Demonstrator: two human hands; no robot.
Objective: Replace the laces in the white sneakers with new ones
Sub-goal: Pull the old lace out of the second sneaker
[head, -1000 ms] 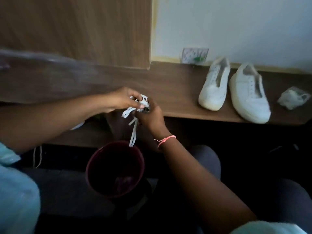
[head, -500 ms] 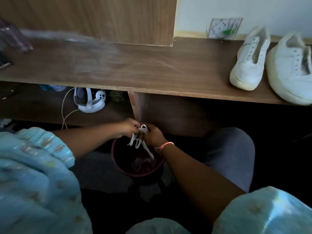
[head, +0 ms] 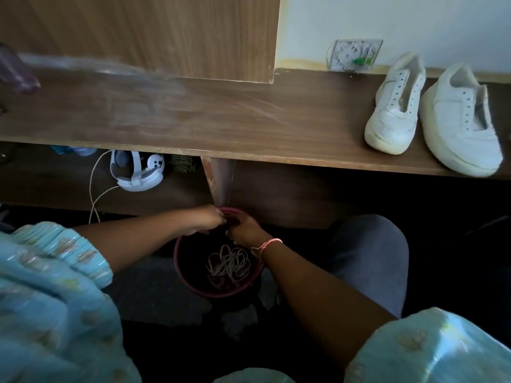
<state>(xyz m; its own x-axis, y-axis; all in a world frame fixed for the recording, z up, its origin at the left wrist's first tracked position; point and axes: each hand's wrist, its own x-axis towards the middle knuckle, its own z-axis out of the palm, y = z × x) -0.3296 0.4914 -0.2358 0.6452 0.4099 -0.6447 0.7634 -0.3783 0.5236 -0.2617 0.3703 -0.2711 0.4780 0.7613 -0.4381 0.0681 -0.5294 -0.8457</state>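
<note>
Long brown wooden desk top (head: 221, 125) spans the frame — your two unlaced white leather sneakers (head: 431, 114) sit at its right end. Lower centre, the round maroon bin (head: 188, 275) holds tangled white laces (head: 229, 262). Your left hand (head: 207, 219) and right hand (head: 243, 229) hover above, fingers loosely curled, empty — mistake those discards for new laces and you'll rethread them.

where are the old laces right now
In the head view, the laces lie tangled inside the maroon bucket on the floor, just below both hands.
</note>
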